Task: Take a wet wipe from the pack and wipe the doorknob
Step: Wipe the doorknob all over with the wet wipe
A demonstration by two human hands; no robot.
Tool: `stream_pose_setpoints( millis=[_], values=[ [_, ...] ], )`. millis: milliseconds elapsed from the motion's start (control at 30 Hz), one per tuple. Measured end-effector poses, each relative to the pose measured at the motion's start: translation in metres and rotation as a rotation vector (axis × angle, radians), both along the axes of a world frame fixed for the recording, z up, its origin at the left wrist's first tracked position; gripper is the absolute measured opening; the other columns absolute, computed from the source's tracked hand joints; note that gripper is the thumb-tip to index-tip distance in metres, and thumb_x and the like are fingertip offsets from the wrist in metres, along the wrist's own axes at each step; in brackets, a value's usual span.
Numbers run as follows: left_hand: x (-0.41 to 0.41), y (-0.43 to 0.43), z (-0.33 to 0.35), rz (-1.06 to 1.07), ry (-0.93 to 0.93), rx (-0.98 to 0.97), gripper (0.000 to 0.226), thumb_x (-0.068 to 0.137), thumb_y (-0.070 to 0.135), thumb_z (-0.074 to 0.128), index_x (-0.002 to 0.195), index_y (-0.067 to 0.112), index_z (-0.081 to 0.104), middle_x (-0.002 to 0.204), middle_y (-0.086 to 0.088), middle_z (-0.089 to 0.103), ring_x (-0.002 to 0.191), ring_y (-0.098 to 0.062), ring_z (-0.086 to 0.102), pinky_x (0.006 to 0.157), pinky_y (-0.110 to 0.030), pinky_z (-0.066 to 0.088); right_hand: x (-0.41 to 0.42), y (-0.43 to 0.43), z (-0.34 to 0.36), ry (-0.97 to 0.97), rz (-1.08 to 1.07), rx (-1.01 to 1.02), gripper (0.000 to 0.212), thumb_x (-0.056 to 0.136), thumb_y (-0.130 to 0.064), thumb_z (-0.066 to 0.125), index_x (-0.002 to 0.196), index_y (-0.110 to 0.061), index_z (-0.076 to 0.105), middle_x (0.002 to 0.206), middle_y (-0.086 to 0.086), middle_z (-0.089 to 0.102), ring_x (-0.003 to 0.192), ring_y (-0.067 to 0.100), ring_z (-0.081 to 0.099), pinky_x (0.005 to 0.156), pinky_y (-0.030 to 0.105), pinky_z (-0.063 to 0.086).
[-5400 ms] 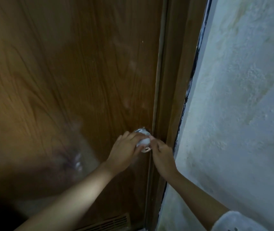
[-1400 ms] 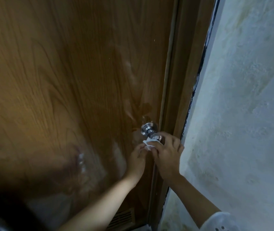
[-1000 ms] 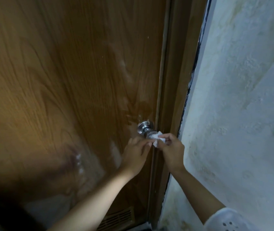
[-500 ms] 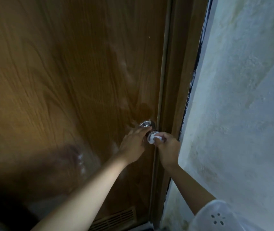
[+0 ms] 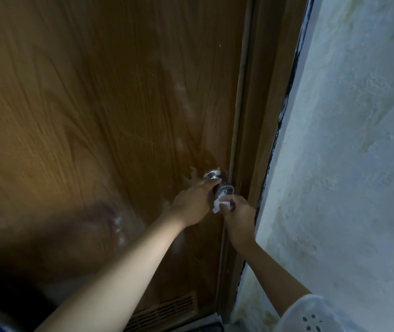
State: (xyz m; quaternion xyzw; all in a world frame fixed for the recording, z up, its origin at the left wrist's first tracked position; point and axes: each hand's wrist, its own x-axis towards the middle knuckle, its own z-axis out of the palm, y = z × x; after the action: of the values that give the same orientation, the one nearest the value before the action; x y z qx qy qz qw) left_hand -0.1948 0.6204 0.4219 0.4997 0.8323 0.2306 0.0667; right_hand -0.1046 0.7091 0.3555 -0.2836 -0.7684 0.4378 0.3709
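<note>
Head view. The doorknob [image 5: 226,188], of bright metal, stood out from the brown wooden door [image 5: 95,116] close to its right edge, with its round base plate [image 5: 211,174] flat against the wood just above and left of it.

The left hand [image 5: 191,204] reached up from the lower left on an outstretched bare forearm. Its fingers [image 5: 211,182] were held nearly straight and together, their tips lying at the neck of the knob between base plate and knob. It had hold of nothing; whether the tips pressed on the metal could not be told.

The right hand [image 5: 239,212] came up from the lower right, back of the hand towards the camera, wrist bent slightly inward. Its fingers were curled and pinched a crumpled white wet wipe [image 5: 219,203], which was held against the underside of the knob, between the two hands.

A white sleeve [image 5: 311,317] showed at the lower right corner. The door frame [image 5: 251,116] ran beside the door's right edge, with a rough pale wall [image 5: 346,164] beyond it. A slatted vent [image 5: 167,312] sat at the door's bottom edge.
</note>
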Motion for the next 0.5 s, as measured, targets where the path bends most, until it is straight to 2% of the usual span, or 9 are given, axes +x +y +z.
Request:
stream_pose_setpoints(
  millis=[67,167,267,400,500],
  values=[
    [0.0,0.0,0.001,-0.001,0.019,-0.026,0.059,0.092,0.008,0.042,0.144,0.03,0.026,0.153,0.0,0.03,0.133,-0.022,0.042,0.099,-0.035,0.042,0.006,0.008,-0.008,-0.073,-0.018,-0.061,0.016,0.089,-0.015,0.058,0.101,-0.008,0.068,0.096,0.002,0.067,0.088,0.011,0.06,0.072,0.01,0.041],
    [-0.001,0.0,0.002,0.003,0.035,-0.059,0.062,0.091,0.006,0.042,0.145,0.032,0.024,0.154,0.002,0.029,0.132,-0.022,0.043,0.097,-0.034,0.042,0.018,0.014,-0.009,0.002,-0.122,-0.137,0.02,0.089,-0.019,0.06,0.106,-0.011,0.065,0.096,0.0,0.064,0.088,0.01,0.058,0.067,0.002,0.037],
    [-0.002,0.0,0.006,0.013,0.052,-0.079,0.063,0.091,0.006,0.042,0.145,0.032,0.024,0.155,0.003,0.028,0.131,-0.023,0.044,0.098,-0.035,0.043,0.018,0.014,0.004,0.101,-0.148,-0.115,0.022,0.089,-0.019,0.06,0.109,-0.01,0.065,0.097,-0.001,0.063,0.09,0.009,0.056,0.063,-0.003,0.039],
    [-0.001,-0.001,0.007,0.013,0.077,-0.1,0.058,0.093,0.011,0.041,0.145,0.031,0.024,0.154,0.001,0.03,0.129,-0.024,0.046,0.097,-0.037,0.044,0.004,0.008,0.018,0.101,-0.136,-0.057,0.022,0.089,-0.021,0.06,0.108,-0.013,0.066,0.097,-0.006,0.06,0.091,0.005,0.055,0.063,-0.002,0.039],
    [0.001,-0.002,0.007,0.013,0.078,-0.1,0.058,0.093,0.011,0.041,0.145,0.031,0.023,0.154,0.001,0.029,0.128,-0.024,0.047,0.096,-0.036,0.043,-0.003,0.001,0.011,0.098,-0.111,0.036,0.016,0.089,-0.017,0.058,0.101,-0.011,0.068,0.099,0.003,0.069,0.09,0.011,0.061,0.069,0.001,0.039]
  ],
)
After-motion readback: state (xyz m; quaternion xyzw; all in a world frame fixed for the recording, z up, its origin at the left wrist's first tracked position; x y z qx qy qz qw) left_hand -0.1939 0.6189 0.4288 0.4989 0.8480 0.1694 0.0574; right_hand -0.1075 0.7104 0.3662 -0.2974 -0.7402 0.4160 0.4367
